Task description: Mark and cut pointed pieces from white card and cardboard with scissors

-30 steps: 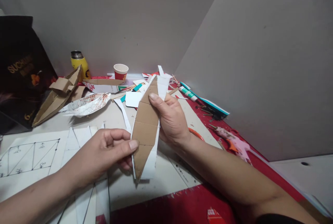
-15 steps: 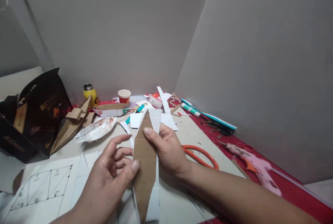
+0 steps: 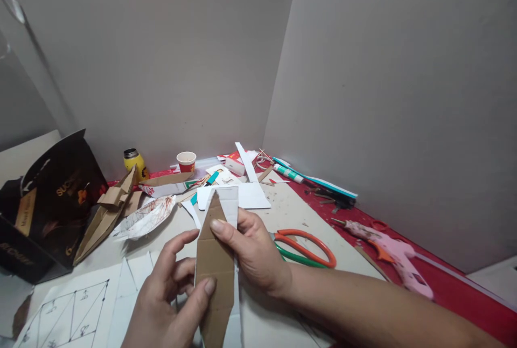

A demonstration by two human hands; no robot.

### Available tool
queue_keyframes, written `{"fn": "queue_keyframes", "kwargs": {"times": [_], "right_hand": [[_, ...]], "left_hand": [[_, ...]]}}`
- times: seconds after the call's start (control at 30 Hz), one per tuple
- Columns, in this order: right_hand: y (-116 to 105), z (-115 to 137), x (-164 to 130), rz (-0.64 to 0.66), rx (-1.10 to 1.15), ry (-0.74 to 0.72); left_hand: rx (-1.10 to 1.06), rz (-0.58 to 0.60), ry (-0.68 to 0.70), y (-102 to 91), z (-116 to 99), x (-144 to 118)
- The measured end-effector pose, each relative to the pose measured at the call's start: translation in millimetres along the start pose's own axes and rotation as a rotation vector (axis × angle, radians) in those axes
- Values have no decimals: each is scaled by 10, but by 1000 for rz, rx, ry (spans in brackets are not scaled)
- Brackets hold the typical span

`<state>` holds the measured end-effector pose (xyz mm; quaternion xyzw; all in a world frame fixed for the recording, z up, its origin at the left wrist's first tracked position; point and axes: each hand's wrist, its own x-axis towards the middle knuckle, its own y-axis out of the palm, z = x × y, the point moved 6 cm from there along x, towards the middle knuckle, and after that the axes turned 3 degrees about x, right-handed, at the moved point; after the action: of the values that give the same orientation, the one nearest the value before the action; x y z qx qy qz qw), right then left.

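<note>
Upright before me is a long brown cardboard piece, pointed at its top and lying flat against a white card strip. My right hand grips both along the right side, thumb on the brown face and fingers behind. At the lower left edge, my left hand pinches them with its thumb on the brown cardboard; its index finger reaches up beside the edge. The lower end of the piece runs out of view. Just beyond my right wrist lie scissors with orange and green handles.
A pink glue gun lies on red cloth at right. Folded cardboard boat shapes and a scribbled white paper shape stand left, near a black box. Behind are a yellow bottle, a paper cup and card scraps. A drawn sheet lies front left.
The view has tilted up and shifted slightly right, so the scene sits lower and further left. Both hands keep hold of the cardboard; more of the scissors' green handle shows.
</note>
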<state>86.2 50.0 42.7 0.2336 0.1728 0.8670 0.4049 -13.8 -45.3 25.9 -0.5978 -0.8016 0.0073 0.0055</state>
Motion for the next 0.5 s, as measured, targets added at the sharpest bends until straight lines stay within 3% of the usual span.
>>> {"fn": "queue_keyframes", "kwargs": {"times": [0.27,0.5], "right_hand": [[-11,31,42,-33,131,30],[-78,55,88,-60,59,7]], "left_hand": [[93,-34,64,-1,-38,-10],[96,-27,28,27,-37,-29]]}}
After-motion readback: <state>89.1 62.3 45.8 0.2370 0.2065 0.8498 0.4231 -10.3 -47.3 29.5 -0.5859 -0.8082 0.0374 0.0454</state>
